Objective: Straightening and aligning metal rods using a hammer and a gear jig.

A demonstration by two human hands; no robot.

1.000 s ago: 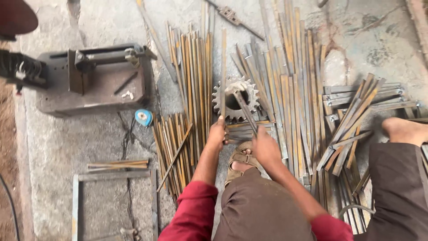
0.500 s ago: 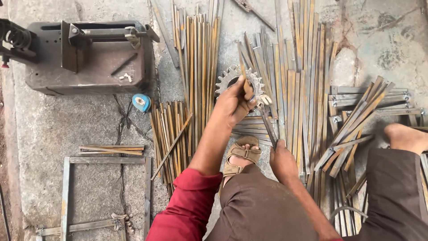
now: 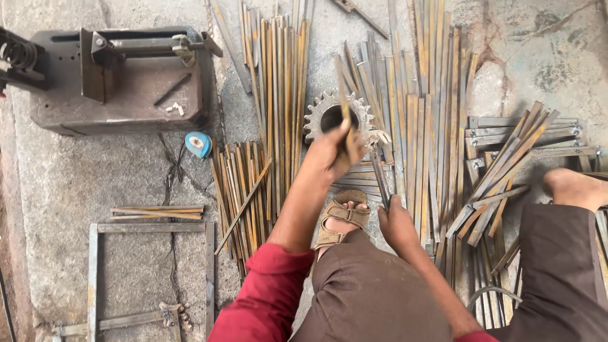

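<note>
My left hand (image 3: 334, 149) is closed around a thin flat steel strip (image 3: 345, 104); my right hand (image 3: 398, 225) grips the near end of a second strip (image 3: 380, 174).

Both strips lie over the toothed sprocket (image 3: 320, 114) on the concrete floor (image 3: 126, 177), between the bundles of steel bars (image 3: 278, 95). I judge each strip light, rigid, rust-rough and sharp-edged: grip the flat faces, near mid-length.

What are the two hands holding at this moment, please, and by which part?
The left hand grips a flat metal strip near its lower end, over the gear. The right hand holds the handle end of a hammer.
</note>
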